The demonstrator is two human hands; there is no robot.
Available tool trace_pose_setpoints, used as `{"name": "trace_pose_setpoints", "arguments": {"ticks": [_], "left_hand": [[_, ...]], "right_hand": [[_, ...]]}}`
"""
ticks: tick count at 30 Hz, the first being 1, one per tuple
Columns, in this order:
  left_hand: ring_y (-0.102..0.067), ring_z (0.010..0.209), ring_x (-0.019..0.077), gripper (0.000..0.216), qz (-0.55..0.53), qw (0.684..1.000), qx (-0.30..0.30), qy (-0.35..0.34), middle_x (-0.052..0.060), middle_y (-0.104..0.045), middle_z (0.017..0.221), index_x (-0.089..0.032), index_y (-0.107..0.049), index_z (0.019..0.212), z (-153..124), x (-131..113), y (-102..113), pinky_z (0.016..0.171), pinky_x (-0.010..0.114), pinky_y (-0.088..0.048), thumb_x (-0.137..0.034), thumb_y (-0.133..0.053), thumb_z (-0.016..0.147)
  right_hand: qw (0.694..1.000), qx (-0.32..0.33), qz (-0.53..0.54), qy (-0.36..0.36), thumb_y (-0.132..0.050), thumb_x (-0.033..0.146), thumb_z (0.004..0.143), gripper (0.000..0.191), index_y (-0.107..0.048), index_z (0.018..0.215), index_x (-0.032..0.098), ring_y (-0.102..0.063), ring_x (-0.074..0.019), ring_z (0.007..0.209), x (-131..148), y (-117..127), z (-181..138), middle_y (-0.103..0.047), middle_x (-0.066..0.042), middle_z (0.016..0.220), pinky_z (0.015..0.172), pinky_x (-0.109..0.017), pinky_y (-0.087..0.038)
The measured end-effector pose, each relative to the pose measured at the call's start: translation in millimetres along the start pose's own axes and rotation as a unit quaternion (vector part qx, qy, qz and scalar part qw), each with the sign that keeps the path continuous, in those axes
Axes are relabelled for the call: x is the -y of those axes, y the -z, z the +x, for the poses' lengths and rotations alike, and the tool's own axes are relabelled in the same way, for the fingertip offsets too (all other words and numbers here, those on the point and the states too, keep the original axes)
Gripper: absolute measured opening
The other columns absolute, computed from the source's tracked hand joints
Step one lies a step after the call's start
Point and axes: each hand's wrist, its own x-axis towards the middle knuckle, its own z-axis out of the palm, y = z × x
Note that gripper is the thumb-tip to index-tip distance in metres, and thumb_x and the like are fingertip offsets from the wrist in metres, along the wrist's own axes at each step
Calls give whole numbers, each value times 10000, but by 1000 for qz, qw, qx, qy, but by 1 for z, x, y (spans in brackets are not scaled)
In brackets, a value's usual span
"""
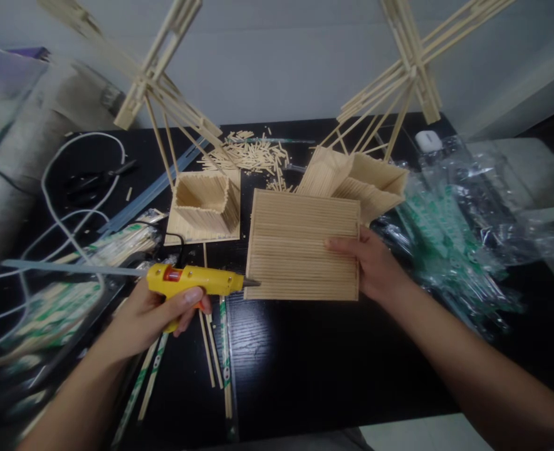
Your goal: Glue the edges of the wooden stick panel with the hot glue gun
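My left hand (164, 310) is wrapped round a yellow glue gun (197, 280), with a long glue stick (79, 268) poking out of its back. The metal nozzle reaches the lower left edge of a square panel of wooden sticks (300, 250); whether it touches cannot be told. My right hand (375, 263) grips that panel by its right edge, thumb on the face, other fingers hidden behind. Behind it stand two stick-built models: a left one with a box on a base (202, 210), and a tilted right one (375, 181), each bearing crossed blades.
Short cut stick pieces (253, 153) lie heaped at the back of the black table (296, 363). Clear and green plastic wrappers (460, 232) cover the right side. A white cable (46, 181), dark scissors (98, 178) and packs of sticks (56, 313) crowd the left.
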Motion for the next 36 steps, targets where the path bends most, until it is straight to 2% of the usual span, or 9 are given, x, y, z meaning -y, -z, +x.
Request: {"name": "trace_pose_setpoints", "arguments": {"ticks": [5,10,17,26,30,36], "left_hand": [[-602,385,166,612,11,1000,-7,-17,30,-633,467,-153,-860,808,1,0,0,368,236,-489,-717,-751,1020],[-588,388,136,583,-21,999,-18,-27,72,-750,590,-153,-847,812,3,-3,-3,355,219,-496,-699,-790,1009],[-595,390,140,578,-8,999,-30,-41,73,-748,581,-149,-851,820,3,1,-2,354,220,-501,-688,-788,1018],[-612,405,133,557,-19,997,-51,-49,94,-826,717,-153,-857,828,3,-7,-4,351,223,-504,-684,-819,992],[-605,400,151,511,-8,997,-51,-55,53,-735,579,-180,-875,840,1,-4,-1,375,240,-509,-646,-790,1033],[-607,410,159,490,-11,996,-67,-58,36,-683,521,-213,-886,851,0,-1,0,391,247,-508,-656,-793,1037]], "right_hand": [[1000,20,-5,1,-1071,387,632,382,-859,934,288,-874,-384,1052,-1,0,-2,-917,-40,1019,1079,-604,-663],[999,46,-13,-1,-1055,390,656,335,-840,892,289,-871,-373,1055,-1,-1,-2,-917,-35,1019,1063,-590,-669],[997,79,-6,-7,-1043,329,680,282,-860,889,286,-876,-337,1016,-5,2,-3,-918,-25,993,1000,-514,-688],[994,104,-19,-27,-1048,337,671,262,-870,854,278,-875,-341,970,-5,2,-4,-914,-39,969,988,-526,-685],[993,113,-29,-23,-1043,368,690,245,-877,853,291,-870,-333,954,-6,3,-5,-910,-29,950,987,-532,-688],[993,117,-29,-15,-1044,330,690,228,-889,853,290,-863,-290,873,-7,3,-6,-908,-17,925,866,-427,-684]]}}
